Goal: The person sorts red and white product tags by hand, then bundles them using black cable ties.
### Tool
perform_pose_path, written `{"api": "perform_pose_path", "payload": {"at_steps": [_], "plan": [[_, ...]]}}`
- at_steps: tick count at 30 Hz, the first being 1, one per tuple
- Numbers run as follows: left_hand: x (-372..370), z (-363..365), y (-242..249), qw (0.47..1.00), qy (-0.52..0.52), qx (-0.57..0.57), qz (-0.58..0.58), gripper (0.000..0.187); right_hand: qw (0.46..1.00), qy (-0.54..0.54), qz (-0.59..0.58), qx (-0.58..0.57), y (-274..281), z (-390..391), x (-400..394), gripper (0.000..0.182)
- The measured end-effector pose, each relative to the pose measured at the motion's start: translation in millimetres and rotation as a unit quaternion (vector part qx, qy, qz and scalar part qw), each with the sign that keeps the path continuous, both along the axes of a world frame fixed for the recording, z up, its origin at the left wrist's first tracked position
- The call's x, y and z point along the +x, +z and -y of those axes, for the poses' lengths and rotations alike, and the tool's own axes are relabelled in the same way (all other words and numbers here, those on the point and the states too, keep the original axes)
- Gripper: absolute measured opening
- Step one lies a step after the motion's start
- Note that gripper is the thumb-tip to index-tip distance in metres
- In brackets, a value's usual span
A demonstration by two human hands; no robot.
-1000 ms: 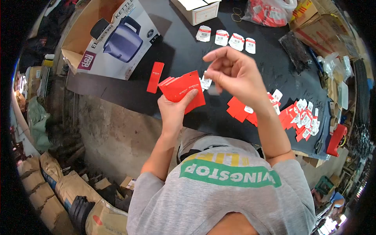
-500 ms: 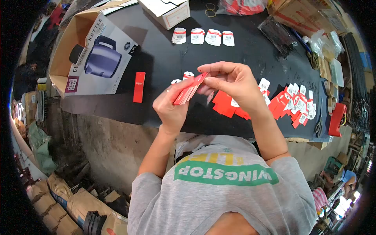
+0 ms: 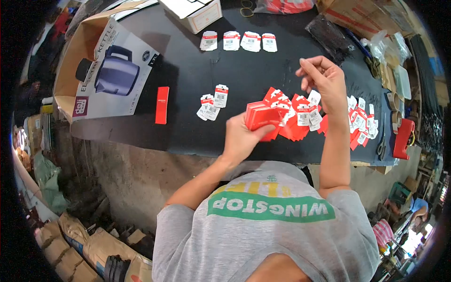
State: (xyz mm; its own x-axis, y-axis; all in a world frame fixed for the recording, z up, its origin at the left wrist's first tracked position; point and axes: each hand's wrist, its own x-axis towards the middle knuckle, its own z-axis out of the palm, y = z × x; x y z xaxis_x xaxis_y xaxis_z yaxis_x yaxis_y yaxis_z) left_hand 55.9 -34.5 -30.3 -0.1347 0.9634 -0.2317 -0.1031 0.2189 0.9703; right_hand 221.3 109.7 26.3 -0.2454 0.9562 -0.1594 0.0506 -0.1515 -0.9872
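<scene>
My left hand point(image 3: 240, 138) is closed around a fanned stack of red cards point(image 3: 263, 115), its thumb across their near edge. Raised over the table to the right, my right hand point(image 3: 326, 80) has its fingers curled and the tips together; anything between them is too small to make out. Beneath it lie overlapping red cards with white barcode tags point(image 3: 304, 115). Left of the held stack are several loose white-and-red tags point(image 3: 221, 96). One long red card point(image 3: 162, 105) lies apart, farther left.
Four-sided kettle carton point(image 3: 112, 80) stands at the left. Small piles of tags point(image 3: 250, 41) line the back beside a white box point(image 3: 204, 19). More tagged red cards point(image 3: 361, 124), scissors point(image 3: 381, 148) and a red tape dispenser point(image 3: 403, 139) lie at the right.
My hands have separated: the left moved right and lower with the red cards, while the right lifted away to the upper right. The view shifted slightly.
</scene>
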Motion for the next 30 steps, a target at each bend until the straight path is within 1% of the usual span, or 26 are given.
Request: {"api": "perform_pose_path", "payload": {"at_steps": [2, 3, 4, 5, 6, 7, 8, 9, 10, 11, 12, 14, 16, 17, 19, 20, 22, 24, 27, 29, 30], "plan": [[2, 9, -14, 0.999, -0.014, -0.016, 0.038, 0.025, 0.999, 0.000, 0.040, -0.018, -16, -7, 5, 0.020], [2, 13, -20, 0.999, -0.016, -0.021, 0.034, 0.026, 0.999, 0.006, 0.038, -0.019, -28, -11, 6, 0.020], [0, 16, -20, 0.999, -0.011, -0.021, 0.033, 0.026, 0.998, -0.010, 0.060, -0.020, -39, -15, 7, 0.021], [-3, 21, -19, 0.998, -0.015, -0.055, 0.024, 0.025, 0.996, -0.027, 0.083, -0.022, -47, -18, 7, 0.023], [-7, 25, -19, 0.996, -0.019, -0.089, 0.015, 0.025, 0.996, -0.023, 0.081, -0.022, -49, -18, 2, 0.023], [-11, 29, -19, 0.996, -0.014, -0.089, 0.014, 0.025, 0.986, -0.042, 0.161, 0.008, -50, -18, -4, 0.024], [-15, 34, -19, 0.996, 0.013, -0.089, 0.030, 0.024, 0.968, -0.061, 0.240, 0.039, -52, -18, -9, 0.026], [-20, 38, -19, 0.994, 0.041, -0.089, 0.046, 0.024, 0.870, -0.091, 0.374, 0.308, -58, -19, -20, 0.028], [-24, 42, -19, 0.992, 0.068, -0.088, 0.063, 0.023, 0.871, -0.087, 0.372, 0.308, -60, -19, -27, 0.028], [-28, 44, -17, 0.989, 0.081, -0.087, 0.091, 0.023, 0.888, -0.062, 0.337, 0.306, -62, -19, -37, 0.027], [-32, 45, -13, 0.988, 0.084, -0.087, 0.091, 0.023, 0.903, -0.036, 0.303, 0.303, -56, -16, -54, 0.025], [-38, 46, -5, 0.967, 0.111, -0.117, 0.200, 0.024, 0.933, 0.057, 0.254, 0.250, -58, -14, -81, 0.013], [-43, 46, -3, 0.962, 0.106, -0.121, 0.220, 0.024, 0.940, 0.108, 0.210, 0.247, -69, -19, -107, 0.011], [-45, 46, 1, 0.956, 0.109, -0.122, 0.242, 0.024, 0.939, 0.109, 0.209, 0.249, -78, -24, -116, 0.011], [-49, 47, 5, 0.950, 0.114, -0.123, 0.263, 0.025, 0.907, 0.175, 0.226, 0.311, -92, -35, -132, 0.014], [-50, 48, 6, 0.949, 0.113, -0.122, 0.267, 0.026, 0.906, 0.177, 0.226, 0.312, -97, -40, -138, 0.014], [-53, 50, 5, 0.948, 0.113, -0.120, 0.271, 0.026, 0.883, 0.182, 0.246, 0.356, -97, -44, -151, 0.013], [-56, 52, 1, 0.949, 0.118, -0.113, 0.270, 0.027, 0.882, 0.188, 0.259, 0.346, -99, -48, -158, 0.014], [-62, 52, 2, 0.950, 0.131, -0.118, 0.259, 0.027, 0.864, 0.196, 0.267, 0.379, -96, -55, -166, 0.014], [-66, 51, 1, 0.948, 0.139, -0.115, 0.263, 0.027, 0.878, 0.148, 0.380, 0.249, -85, -59, -172, 0.020], [-67, 50, 1, 0.947, 0.145, -0.111, 0.264, 0.028, 0.878, 0.148, 0.381, 0.250, -85, -59, -175, 0.020]]}}
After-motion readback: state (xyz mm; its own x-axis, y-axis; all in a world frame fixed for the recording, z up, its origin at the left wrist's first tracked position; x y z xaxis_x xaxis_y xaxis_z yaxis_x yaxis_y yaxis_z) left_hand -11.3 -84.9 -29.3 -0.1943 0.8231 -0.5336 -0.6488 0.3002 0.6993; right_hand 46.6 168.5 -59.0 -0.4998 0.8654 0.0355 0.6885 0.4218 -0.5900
